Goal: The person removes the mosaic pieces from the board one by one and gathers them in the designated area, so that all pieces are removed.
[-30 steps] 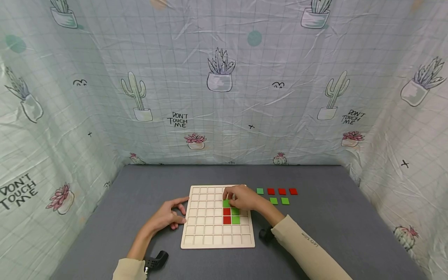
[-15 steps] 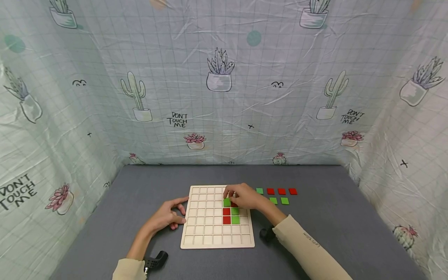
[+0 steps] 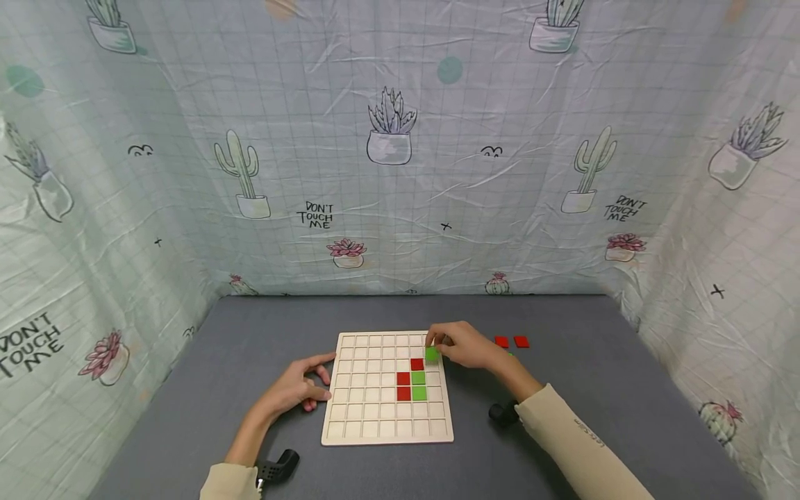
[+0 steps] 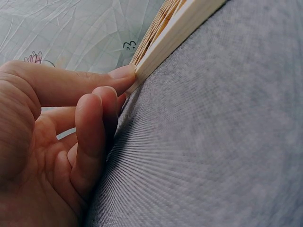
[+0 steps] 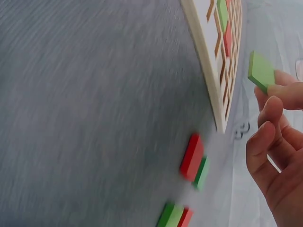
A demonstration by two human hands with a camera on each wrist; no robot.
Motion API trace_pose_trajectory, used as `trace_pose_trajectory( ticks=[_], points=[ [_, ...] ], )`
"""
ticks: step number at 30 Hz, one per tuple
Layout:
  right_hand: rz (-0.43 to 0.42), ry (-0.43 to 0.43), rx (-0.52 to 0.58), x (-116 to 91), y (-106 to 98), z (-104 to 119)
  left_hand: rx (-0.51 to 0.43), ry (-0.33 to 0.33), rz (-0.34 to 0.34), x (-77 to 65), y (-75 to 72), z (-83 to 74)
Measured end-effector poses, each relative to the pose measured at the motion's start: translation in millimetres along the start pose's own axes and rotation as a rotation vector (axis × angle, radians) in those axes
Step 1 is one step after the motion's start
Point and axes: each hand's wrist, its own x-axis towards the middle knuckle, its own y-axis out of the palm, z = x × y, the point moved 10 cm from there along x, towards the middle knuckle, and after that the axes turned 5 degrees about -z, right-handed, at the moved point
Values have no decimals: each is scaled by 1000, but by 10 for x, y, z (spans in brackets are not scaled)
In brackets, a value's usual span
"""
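Note:
A pale wooden grid board point(image 3: 362, 410) lies on the table. My right hand point(image 3: 465, 345) is over its far right part and pinches a square green tile point(image 3: 431, 353) between thumb and fingers. In the right wrist view that green tile point(image 5: 261, 71) is held up clear of the board point(image 5: 208, 71). Red tiles point(image 3: 403, 378) and green tiles point(image 3: 418, 393) sit in cells right of the board's middle. At the left edge, my left hand point(image 3: 294, 385) touches the board with index finger and thumb spread. The left wrist view has a fingertip of the left hand point(image 4: 61, 118) against the board's side point(image 4: 180, 33).
Loose red tiles point(image 3: 521, 342) lie on the grey table point(image 3: 562, 403) right of the board, partly hidden behind the right hand. In the right wrist view, a red tile point(image 5: 191, 158) and a green tile point(image 5: 171, 215) lie near the board's corner. A patterned curtain point(image 3: 400, 187) surrounds the table.
My right hand has lifted the green tile out of its cell area and carried it to the right, uncovering a red tile on the board. The left hand stays at the edge.

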Motion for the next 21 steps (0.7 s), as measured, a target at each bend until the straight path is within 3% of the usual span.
trace_pose_trajectory(
  ticks=[21],
  points=[
    [-62,55,-53,-538,-550,-419,7,0,-3,-6,3,2]
  ],
)
